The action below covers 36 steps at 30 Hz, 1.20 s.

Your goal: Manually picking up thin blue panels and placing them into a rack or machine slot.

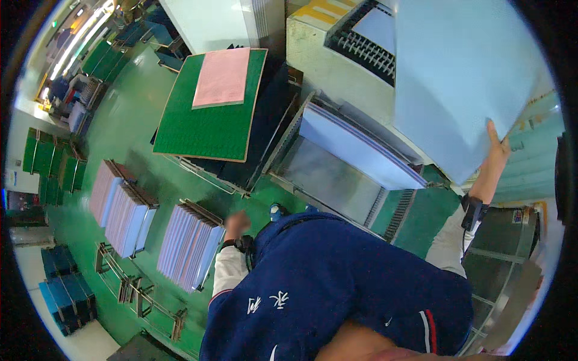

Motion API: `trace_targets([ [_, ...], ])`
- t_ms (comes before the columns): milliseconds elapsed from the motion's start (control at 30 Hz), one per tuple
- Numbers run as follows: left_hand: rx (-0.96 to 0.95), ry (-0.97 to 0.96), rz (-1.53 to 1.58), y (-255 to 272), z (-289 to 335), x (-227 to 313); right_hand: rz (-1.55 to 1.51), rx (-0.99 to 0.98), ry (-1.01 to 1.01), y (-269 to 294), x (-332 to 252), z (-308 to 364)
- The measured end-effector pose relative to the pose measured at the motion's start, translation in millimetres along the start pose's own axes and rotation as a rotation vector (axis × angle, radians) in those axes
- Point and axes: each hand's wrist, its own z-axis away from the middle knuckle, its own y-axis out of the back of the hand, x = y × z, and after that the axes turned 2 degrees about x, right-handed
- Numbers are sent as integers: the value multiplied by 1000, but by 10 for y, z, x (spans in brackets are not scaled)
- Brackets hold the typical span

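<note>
My right hand [497,150] grips the lower right edge of a large flat light blue panel [460,84], one finger lying on its front face. The panel stands tilted at the upper right, in front of a pale machine [337,72] with a row of rollers [364,54]. Low at my left side, my left hand [236,224] is blurred and its fingers cannot be made out. Closest to it is a rack of upright pink and blue panels [188,246]; I see no panel in this hand.
Ahead, a metal cart [331,174] holds leaning light blue panels [361,144]. Left of it, a green-topped table [208,129] bears a pink sheet [221,77]. More panel racks [123,210] and an empty metal frame [135,295] stand on the green floor. A grey metal rack [497,259] is at my right.
</note>
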Motion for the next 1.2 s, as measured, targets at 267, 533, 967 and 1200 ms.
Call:
trace_targets([
  [267, -67, -335, -279, 228, -392, -336, 457, -260, 204, 31, 1365, 338],
  [533, -97, -301, -161, 21, -285, -58, -1076, -253, -809, -809, 1446, 1080],
  [967, -140, -307, -125, 193, -260, -344, -1195, -219, -978, -1389, 1746, 1080],
  [1200, -15, -174, -127, -130, 181, -81, -931, -438, -1003, -1347, 1525, 951],
])
